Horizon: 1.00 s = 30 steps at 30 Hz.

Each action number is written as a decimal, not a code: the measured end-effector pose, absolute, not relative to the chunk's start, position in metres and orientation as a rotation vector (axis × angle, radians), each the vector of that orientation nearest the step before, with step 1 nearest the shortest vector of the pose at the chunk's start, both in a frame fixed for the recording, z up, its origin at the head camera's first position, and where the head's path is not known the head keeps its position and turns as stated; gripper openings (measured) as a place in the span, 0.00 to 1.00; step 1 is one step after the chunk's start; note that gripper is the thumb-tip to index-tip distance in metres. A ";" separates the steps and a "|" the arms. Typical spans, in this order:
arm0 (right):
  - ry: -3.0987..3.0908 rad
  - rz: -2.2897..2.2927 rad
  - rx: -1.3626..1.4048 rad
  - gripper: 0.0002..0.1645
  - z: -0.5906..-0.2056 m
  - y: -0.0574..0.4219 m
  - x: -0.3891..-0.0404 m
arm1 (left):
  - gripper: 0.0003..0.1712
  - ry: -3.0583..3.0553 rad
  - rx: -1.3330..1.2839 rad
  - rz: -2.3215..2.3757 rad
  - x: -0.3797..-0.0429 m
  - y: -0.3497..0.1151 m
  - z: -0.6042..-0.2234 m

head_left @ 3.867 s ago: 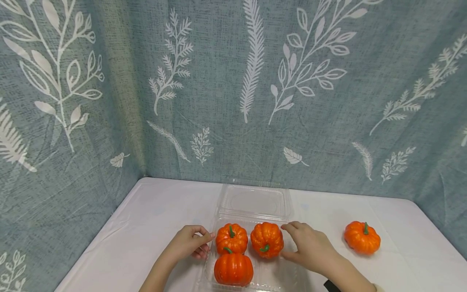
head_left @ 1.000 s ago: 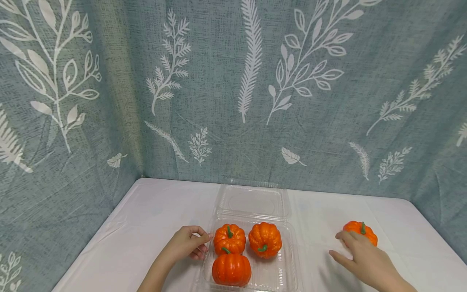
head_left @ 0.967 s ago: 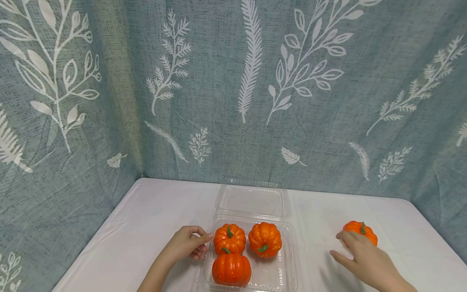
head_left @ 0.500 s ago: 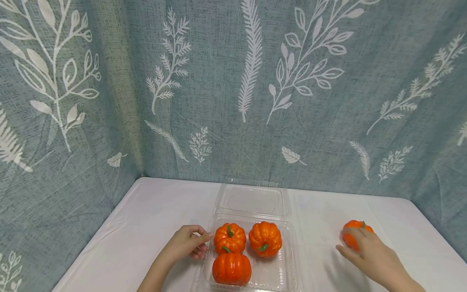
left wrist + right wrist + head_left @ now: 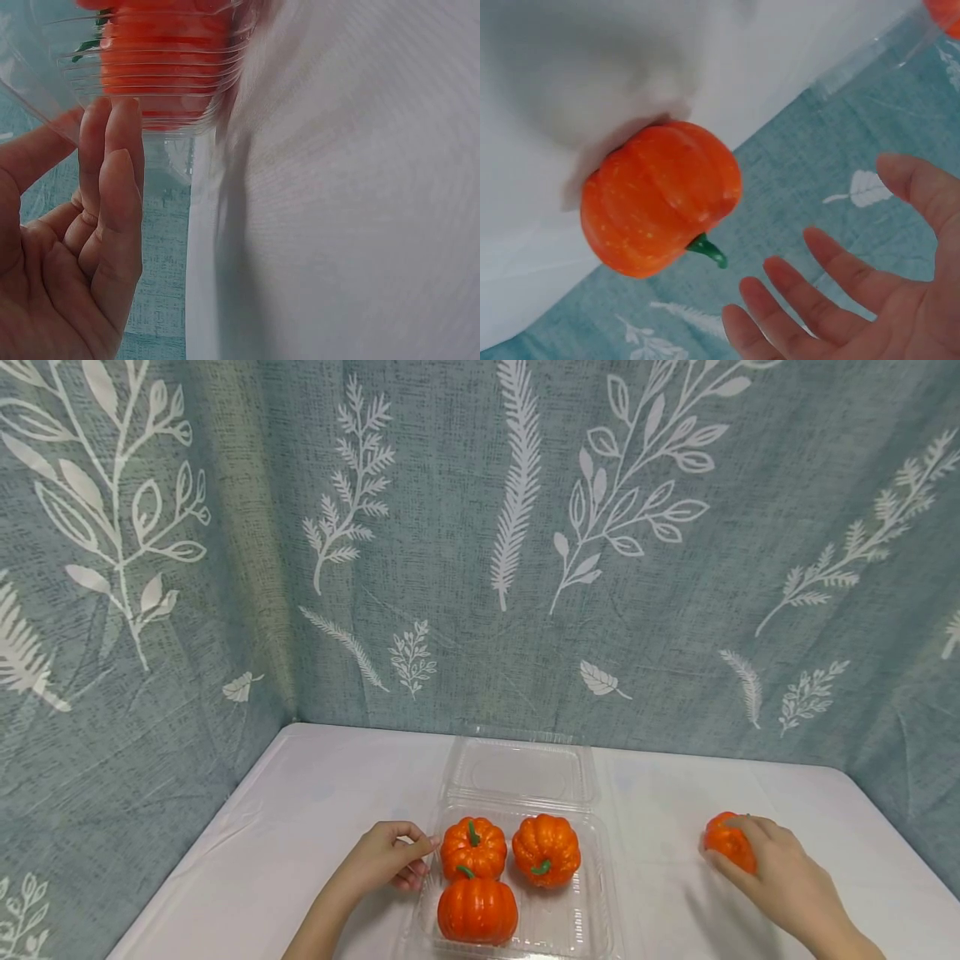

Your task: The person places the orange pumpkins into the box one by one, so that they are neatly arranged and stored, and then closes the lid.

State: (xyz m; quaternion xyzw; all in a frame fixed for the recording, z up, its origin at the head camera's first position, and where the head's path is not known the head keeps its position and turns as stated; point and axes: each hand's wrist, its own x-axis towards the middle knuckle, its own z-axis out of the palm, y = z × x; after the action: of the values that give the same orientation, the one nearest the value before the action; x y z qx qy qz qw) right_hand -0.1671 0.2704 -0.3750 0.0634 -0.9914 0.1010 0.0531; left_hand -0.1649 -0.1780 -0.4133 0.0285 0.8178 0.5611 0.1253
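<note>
A clear plastic clamshell container (image 5: 592, 902) stands open on the table, holding three orange toy pumpkins: one back left (image 5: 474, 852), one back right (image 5: 546, 853) and one front left (image 5: 477, 914). My left hand (image 5: 390, 860) pinches the container's left rim; in the left wrist view, thumb and fingertips (image 5: 120, 180) meet at its ribbed wall. My right hand (image 5: 783, 872) is over a fourth pumpkin (image 5: 726, 839) on the right and partly hides it. In the right wrist view, my spread fingers (image 5: 795, 285) stand apart from that pumpkin (image 5: 660, 199) and its green stem.
The container's raised lid (image 5: 521, 772) lies back behind its base. A white cloth covers the table (image 5: 337, 777). Blue-green leaf-print curtains (image 5: 450, 568) hang behind it and at both sides.
My right hand has gone from the back-right pumpkin in the container to the lone pumpkin on the right, lately shifting a little further right over it. My left hand has stayed at the rim.
</note>
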 end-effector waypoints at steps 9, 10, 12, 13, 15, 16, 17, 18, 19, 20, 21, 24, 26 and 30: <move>-3.037 0.319 0.129 0.44 -0.377 0.278 -0.173 | 0.19 2.383 0.072 1.638 -0.165 -0.177 -0.413; -3.041 0.319 0.124 0.45 -0.377 0.278 -0.173 | 0.19 2.383 0.072 1.637 -0.165 -0.177 -0.414; -3.052 0.322 0.113 0.46 -0.377 0.279 -0.173 | 0.19 2.386 0.074 1.635 -0.165 -0.177 -0.414; -3.059 0.322 0.109 0.47 -0.378 0.280 -0.174 | 0.19 2.389 0.074 1.632 -0.165 -0.177 -0.414; -3.067 0.326 0.104 0.48 -0.379 0.281 -0.174 | 0.19 2.393 0.072 1.628 -0.165 -0.178 -0.414; -3.072 0.329 0.099 0.48 -0.379 0.281 -0.175 | 0.19 2.395 0.073 1.627 -0.165 -0.177 -0.414; -3.072 0.333 0.096 0.49 -0.379 0.282 -0.175 | 0.19 2.396 0.073 1.626 -0.165 -0.177 -0.414; -3.072 0.336 0.094 0.49 -0.380 0.282 -0.175 | 0.19 2.397 0.073 1.625 -0.165 -0.177 -0.414; -3.072 0.340 0.091 0.49 -0.380 0.282 -0.175 | 0.19 2.397 0.073 1.625 -0.165 -0.177 -0.414; -3.071 0.343 0.087 0.49 -0.381 0.283 -0.175 | 0.19 2.396 0.074 1.626 -0.165 -0.177 -0.414; -3.072 0.345 0.082 0.49 -0.381 0.283 -0.175 | 0.19 2.395 0.074 1.627 -0.165 -0.177 -0.414; -3.083 0.349 0.064 0.51 -0.381 0.283 -0.176 | 0.19 2.395 0.072 1.627 -0.165 -0.177 -0.414; -3.096 0.347 0.050 0.52 -0.381 0.284 -0.178 | 0.19 2.395 0.068 1.627 -0.165 -0.176 -0.414; -3.113 0.344 0.035 0.53 -0.382 0.285 -0.180 | 0.19 2.394 0.065 1.628 -0.165 -0.176 -0.414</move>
State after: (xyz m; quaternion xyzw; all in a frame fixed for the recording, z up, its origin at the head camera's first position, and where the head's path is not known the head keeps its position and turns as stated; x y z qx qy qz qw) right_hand -0.1796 0.2848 -0.3818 0.0111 -0.9939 0.1097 0.0045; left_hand -0.1650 -0.1764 -0.4138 0.0224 0.8204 0.5580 0.1227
